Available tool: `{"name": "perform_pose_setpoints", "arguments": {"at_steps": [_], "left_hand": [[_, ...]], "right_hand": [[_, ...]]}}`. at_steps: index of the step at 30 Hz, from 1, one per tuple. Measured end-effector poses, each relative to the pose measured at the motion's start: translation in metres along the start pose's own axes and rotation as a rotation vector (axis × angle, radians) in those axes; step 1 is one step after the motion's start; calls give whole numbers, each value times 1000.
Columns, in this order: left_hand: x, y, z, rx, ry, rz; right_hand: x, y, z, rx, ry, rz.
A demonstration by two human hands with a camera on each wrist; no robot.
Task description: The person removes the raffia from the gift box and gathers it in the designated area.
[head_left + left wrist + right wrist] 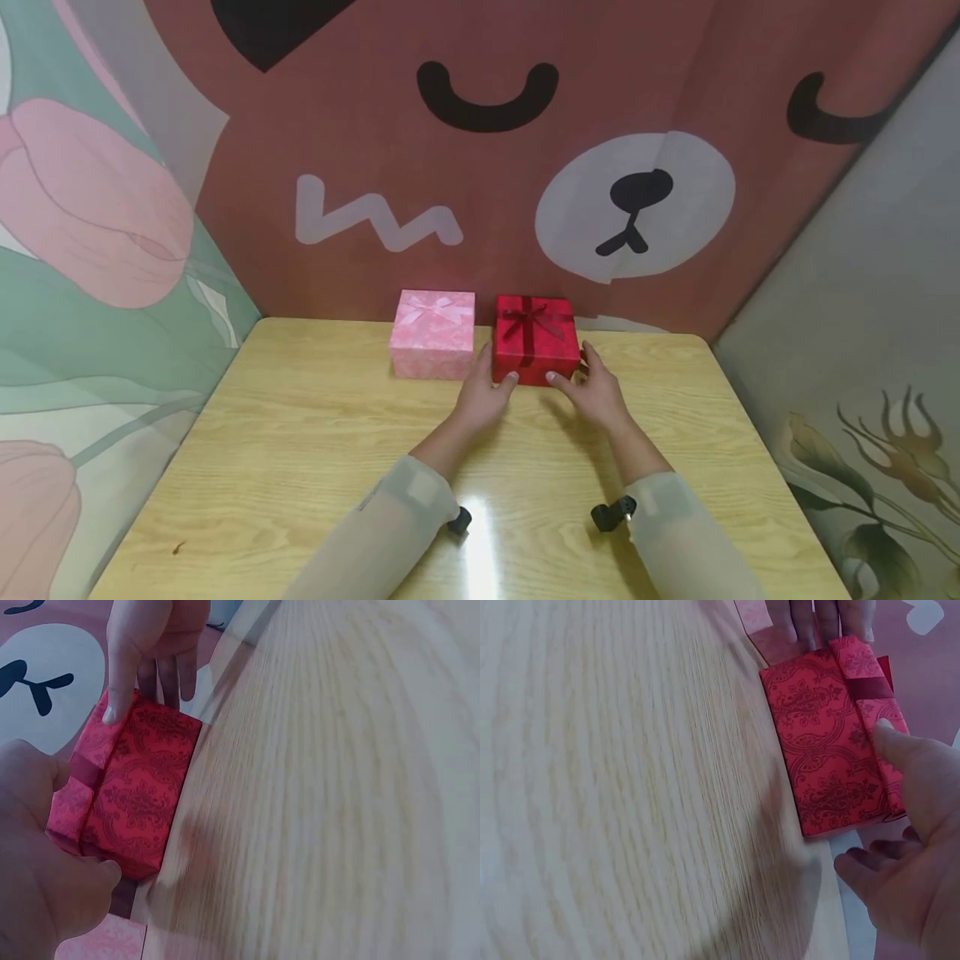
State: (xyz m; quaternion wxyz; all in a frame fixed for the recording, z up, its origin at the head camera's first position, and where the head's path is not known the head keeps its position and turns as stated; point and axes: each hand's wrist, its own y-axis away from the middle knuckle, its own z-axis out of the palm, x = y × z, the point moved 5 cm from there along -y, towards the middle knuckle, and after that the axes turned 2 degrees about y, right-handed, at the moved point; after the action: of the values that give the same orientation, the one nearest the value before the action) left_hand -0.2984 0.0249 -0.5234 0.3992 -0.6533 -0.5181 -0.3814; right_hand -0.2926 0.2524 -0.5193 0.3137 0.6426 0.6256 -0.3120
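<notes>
A red gift box (534, 337) with a dark red ribbon and bow stands on the table against the back wall. My left hand (482, 398) holds its left side, thumb at the lower front corner. From the right, my right hand (597, 392) is around the other side, its thumb (889, 735) on the front edge of the lid in the right wrist view. Its other fingers reach back along the side. Just left of the red box sits a pink gift box (433, 335) with a pale bow, and my left fingers are in the narrow gap between them.
The wood-grain table (300, 467) runs back to a wall hanging (360, 275) with a bear face. Patterned side walls (840, 333) border the table left and right. A small dark mark (178, 548) shows at the table's front left.
</notes>
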Motion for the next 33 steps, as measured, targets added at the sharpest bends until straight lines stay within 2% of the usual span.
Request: {"name": "perform_pose_setpoints", "arguments": {"at_steps": [6,13,21,25,33], "left_hand": [[1,-5,5,-1,17,-40],[1,-6,4,1,-4,-43],[1,-3,1,-15,20,-57],[2,2,-2,-32,67,-54],[3,15,-6,-69,244,-51]], "right_hand": [[2,-5,2,-15,-34,-8],[0,-8,-2,24,14,-43],[-2,-5,-6,9,12,-4],[-1,1,-7,19,-1,-8],[-3,18,-6,17,-22,4]]}}
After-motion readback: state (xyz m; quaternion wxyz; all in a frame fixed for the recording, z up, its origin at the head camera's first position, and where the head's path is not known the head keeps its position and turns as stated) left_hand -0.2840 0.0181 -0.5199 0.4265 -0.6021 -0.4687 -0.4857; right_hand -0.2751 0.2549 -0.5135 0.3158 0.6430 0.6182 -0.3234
